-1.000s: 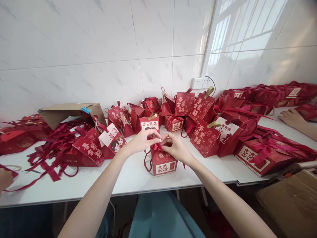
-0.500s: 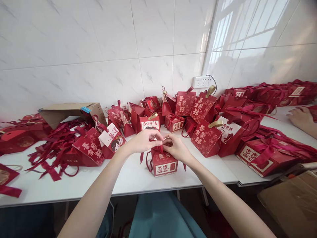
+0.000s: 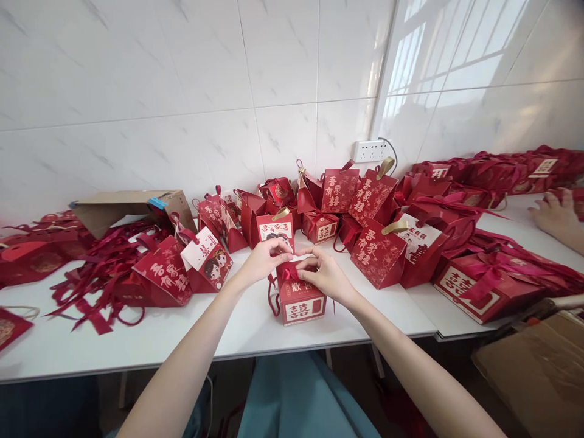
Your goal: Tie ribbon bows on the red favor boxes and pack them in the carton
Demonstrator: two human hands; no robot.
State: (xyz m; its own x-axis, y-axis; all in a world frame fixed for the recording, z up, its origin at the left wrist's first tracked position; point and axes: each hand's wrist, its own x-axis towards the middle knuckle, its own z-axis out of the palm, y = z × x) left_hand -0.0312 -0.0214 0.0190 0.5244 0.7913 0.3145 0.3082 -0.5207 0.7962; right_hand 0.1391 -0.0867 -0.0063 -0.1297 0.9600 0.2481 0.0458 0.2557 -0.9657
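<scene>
A small red gift box point(image 3: 303, 309) with white-and-gold character panels stands upright near the table's front edge. On its top sits a red ribbon bow point(image 3: 289, 273). My left hand point(image 3: 265, 261) is over the back left of the box, thumb and fingertips drawn together; whatever lies between them is too small to make out. From the right, my right hand point(image 3: 326, 277) reaches over the top, its thumb and fingers closed at the ribbon. A twisted red cord handle point(image 3: 274, 298) hangs down the box's left side.
Red gift boxes point(image 3: 378, 252) crowd the white table point(image 3: 191, 340) behind and to both sides. Loose ribbons point(image 3: 103, 267) lie left by an open cardboard carton point(image 3: 132, 204). At far right is another person's hand point(image 3: 554, 213). A power strip point(image 3: 371, 150) is on the wall.
My hands have drawn slightly apart above the box, uncovering more of the bow. At the left edge, a ribbon end has gone out of sight. The other person's hand has shifted slightly.
</scene>
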